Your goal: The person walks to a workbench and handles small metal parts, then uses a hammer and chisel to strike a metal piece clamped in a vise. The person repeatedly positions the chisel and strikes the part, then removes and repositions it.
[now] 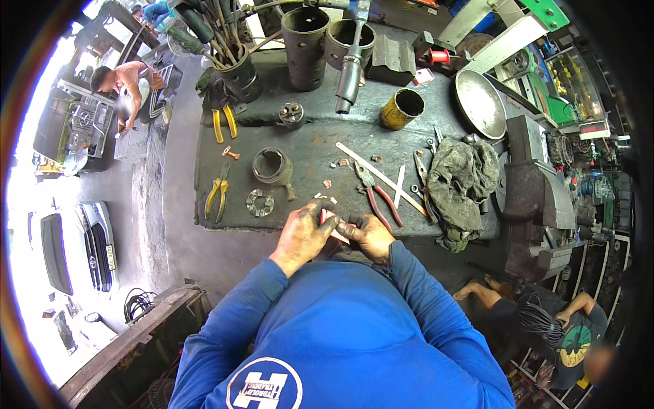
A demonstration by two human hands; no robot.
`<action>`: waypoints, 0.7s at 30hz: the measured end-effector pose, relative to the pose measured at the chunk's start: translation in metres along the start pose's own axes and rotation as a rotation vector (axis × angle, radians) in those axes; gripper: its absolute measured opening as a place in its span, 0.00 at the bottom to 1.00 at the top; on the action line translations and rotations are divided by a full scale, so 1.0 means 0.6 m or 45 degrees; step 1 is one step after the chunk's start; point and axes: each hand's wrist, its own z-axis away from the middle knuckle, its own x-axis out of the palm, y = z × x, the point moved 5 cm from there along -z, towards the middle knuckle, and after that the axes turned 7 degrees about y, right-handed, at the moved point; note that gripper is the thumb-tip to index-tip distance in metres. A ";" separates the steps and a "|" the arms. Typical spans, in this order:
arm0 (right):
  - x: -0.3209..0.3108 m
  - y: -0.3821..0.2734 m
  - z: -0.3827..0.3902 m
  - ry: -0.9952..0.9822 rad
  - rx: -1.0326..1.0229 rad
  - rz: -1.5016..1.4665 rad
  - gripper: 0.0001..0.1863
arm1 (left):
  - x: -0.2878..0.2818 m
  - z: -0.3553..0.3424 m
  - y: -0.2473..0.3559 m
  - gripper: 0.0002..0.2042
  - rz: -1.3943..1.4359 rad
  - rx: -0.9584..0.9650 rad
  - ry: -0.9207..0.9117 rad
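Note:
My grimy left hand point(303, 232) and right hand point(364, 235) meet at the workbench's near edge, fingers closed around a small pinkish-red piece point(332, 228) with a pale strip, partly hidden by my fingers. Just beyond lie red-handled pliers point(381, 204), a long steel strip point(371, 170), a shorter strip point(398, 187) and small copper-coloured bits point(327, 184). To the left are yellow-handled pliers point(218, 187), a segmented ring point(260, 201) and a metal collar point(269, 163).
Metal cylinders point(300, 54), a yellow can point(395, 112), a round pan point(480, 102) and a dirty rag point(463, 177) occupy the bench point(320, 136). One person crouches at far left point(129, 92), another at lower right point(558, 334). A white car point(68, 249) stands left.

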 end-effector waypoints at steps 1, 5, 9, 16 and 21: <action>-0.002 -0.002 -0.001 0.054 0.010 0.140 0.32 | 0.006 -0.004 -0.004 0.18 -0.040 -0.002 0.005; -0.064 -0.046 -0.002 0.437 -0.273 0.452 0.27 | -0.004 0.003 -0.017 0.26 -0.074 -0.058 0.010; -0.185 -0.114 -0.017 0.818 -0.452 0.221 0.23 | -0.053 0.025 -0.060 0.31 -0.261 -0.216 -0.196; -0.193 -0.137 0.009 1.475 -0.890 1.508 0.32 | -0.062 0.044 -0.108 0.21 -0.829 -0.055 -0.115; -0.053 -0.052 -0.055 0.639 -0.924 1.560 0.17 | -0.021 0.027 -0.095 0.22 -0.752 -0.062 -0.181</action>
